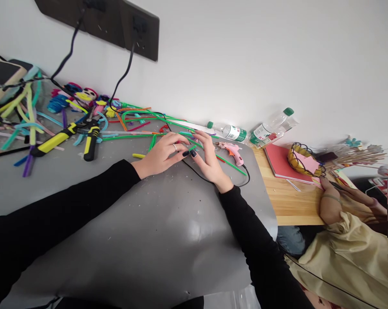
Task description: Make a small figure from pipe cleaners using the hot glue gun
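My left hand (162,154) and my right hand (210,161), both in black sleeves, meet on a grey mat (149,240) near its far edge. Their fingers are bent and their thumbs nearly touch. Together they pinch a short green pipe cleaner (192,148), which lies among long green pipe cleaners (129,137). My left hand wears a ring. A black cable (197,172) runs under my right hand.
Yellow-handled pliers (91,141) and more coloured pipe cleaners (26,124) lie at the left. A pink glue gun (233,152), two water bottles (230,131), a red notebook (279,165) and a wire basket (305,161) sit to the right. Another person in a tan top (342,253) sits at the right.
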`<state>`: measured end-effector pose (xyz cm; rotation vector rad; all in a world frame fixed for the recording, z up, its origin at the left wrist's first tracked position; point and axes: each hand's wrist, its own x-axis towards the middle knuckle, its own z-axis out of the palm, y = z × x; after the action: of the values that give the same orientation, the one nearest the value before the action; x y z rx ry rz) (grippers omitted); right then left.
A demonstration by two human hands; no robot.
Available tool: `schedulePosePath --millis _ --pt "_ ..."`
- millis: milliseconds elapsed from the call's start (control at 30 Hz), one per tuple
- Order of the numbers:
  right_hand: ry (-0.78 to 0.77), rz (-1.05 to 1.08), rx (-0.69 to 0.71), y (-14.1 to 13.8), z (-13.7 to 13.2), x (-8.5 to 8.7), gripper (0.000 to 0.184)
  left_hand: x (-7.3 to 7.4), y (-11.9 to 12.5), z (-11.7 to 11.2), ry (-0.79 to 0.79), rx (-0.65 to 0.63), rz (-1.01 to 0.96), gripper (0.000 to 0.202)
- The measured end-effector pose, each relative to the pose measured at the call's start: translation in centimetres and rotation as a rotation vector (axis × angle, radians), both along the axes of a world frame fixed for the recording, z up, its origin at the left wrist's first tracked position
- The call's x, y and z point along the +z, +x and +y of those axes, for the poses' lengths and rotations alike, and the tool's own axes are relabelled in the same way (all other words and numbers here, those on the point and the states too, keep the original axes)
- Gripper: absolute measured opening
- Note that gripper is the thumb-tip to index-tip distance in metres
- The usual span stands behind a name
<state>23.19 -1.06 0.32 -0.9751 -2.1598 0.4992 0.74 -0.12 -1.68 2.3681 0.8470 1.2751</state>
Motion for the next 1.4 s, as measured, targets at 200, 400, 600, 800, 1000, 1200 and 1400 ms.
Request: schedulePosePath --millis 200,400,600,800,1000,1200,1400 --pt "-0.018 -0.045 0.014 -0.19 -0.09 0.05 0.054 -0.16 0.1 -0.04 0.033 -0.019 -0.03 0.045" --pt "-0.007 -0.067 0.015 -0.14 -0.08 0.03 0.053 -0.13 0.04 -0.03 0.001 -0.007 -0.018 0.048" --pt "0.005 -0.09 0.016 -0.14 -0.13 0.04 0.053 -0.21 0.06 0.16 -0.009 -0.004 -0.018 0.045" --pt "0.005 -0.085 0.014 -0.23 -0.17 0.02 0.052 -0.19 0.03 0.1 0.002 -0.021 -0.011 0.047" --pt "0.017 -0.089 -0.005 -0.32 -0.17 0.0 0.047 -0.14 -0.02 -0.01 -0.029 -0.027 -0.039 0.048" --pt "0.021 -0.084 0.008 -0.32 -0.26 0.0 0.043 -0.39 0.08 0.02 -0.024 -0.037 -0.013 0.044" --pt "0.038 -0.117 -0.009 -0.44 -0.19 -0.18 0.045 -0.29 0.08 -0.11 -0.016 -0.074 0.031 0.038"
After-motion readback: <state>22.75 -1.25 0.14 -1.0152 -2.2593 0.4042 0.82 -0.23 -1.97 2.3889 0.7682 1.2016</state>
